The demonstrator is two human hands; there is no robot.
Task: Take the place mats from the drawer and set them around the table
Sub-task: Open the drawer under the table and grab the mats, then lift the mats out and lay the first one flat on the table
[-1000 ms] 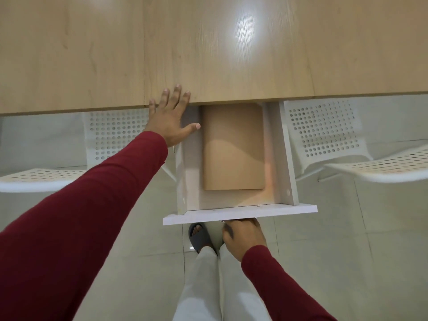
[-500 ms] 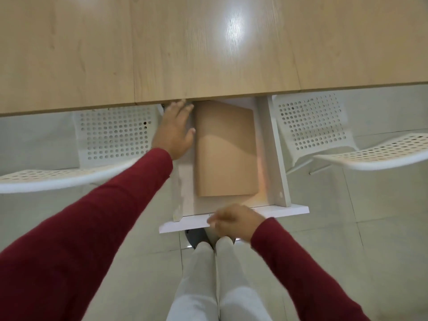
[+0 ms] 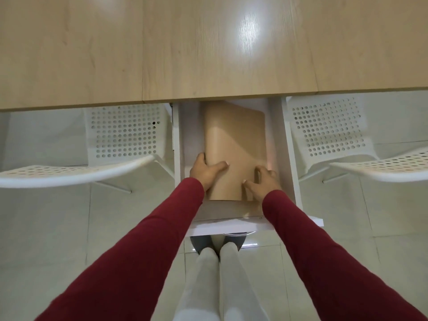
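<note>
Obs., left to right. White perforated chair (image 3: 76, 167) at left of the open drawer (image 3: 254, 225), which juts out from under the near edge of the table (image 3: 208, 49).

Left hand (image 3: 203, 170): fingers wrapped round the left long edge of the place mats (image 3: 236, 144), thumb lying across the top face. That edge is lifted and curling upward; the stack reads as tan, flexible sheet. I cannot count how many mats are in it.

Mats sit inside the drawer, long axis running from the drawer front back toward the table, far end close under the table's near edge.

Right hand (image 3: 264, 179): fingers curled on the near right part of the stack, thumb out toward the middle. Whether it has got under the right edge I cannot tell; it looks more like pressing than holding.

Second white chair (image 3: 347, 144) at right.

Judgement: both hands are equally near, one per long side. Lift should go up and toward me, along the long axis, to clear the tabletop overhang.
</note>
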